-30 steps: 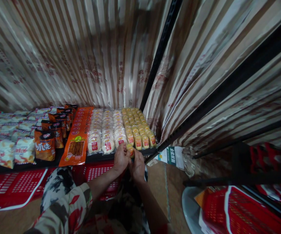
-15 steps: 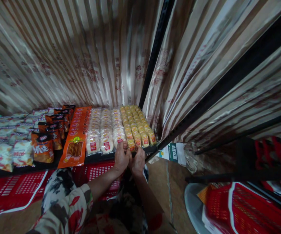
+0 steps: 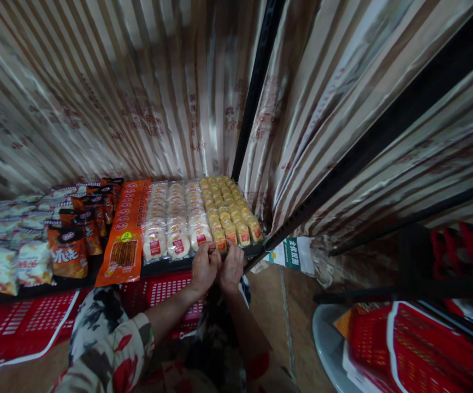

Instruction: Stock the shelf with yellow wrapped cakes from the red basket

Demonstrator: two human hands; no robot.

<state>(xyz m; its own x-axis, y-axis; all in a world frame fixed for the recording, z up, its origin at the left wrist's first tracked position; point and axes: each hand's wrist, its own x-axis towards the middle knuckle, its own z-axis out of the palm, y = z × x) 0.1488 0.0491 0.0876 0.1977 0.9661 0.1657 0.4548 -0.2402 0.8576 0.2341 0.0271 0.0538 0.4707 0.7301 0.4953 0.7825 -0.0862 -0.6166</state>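
Observation:
Side by side at the shelf's front edge are my left hand (image 3: pixel 204 268) and my right hand (image 3: pixel 231 268), both with curled, closed fingers. Whatever they pinch, if anything, is hidden by the fingers. Just beyond them stand tight rows of yellow-wrapped round snack cakes (image 3: pixel 242 233) with red and orange labels. Left of these, rows of white round cakes (image 3: pixel 178 243) in clear wrappers reach the front edge. An orange packet (image 3: pixel 117 262) with a picture of brown sticks lies flat next to the white ones.
Orange-and-black snack bags (image 3: pixel 68 256) and white snack bags (image 3: pixel 34 262) fill the shelf's left part. Red baskets (image 3: pixel 35 322) sit below the black shelf (image 3: pixel 158 266). A black post (image 3: pixel 256 93) rises behind, before striped curtains (image 3: pixel 158 93). Another red basket (image 3: pixel 433 349) is at lower right.
My hands stay at the front edge by the yellow cakes, with fingers closed. The view has shifted slightly; no item has visibly moved on the shelf.

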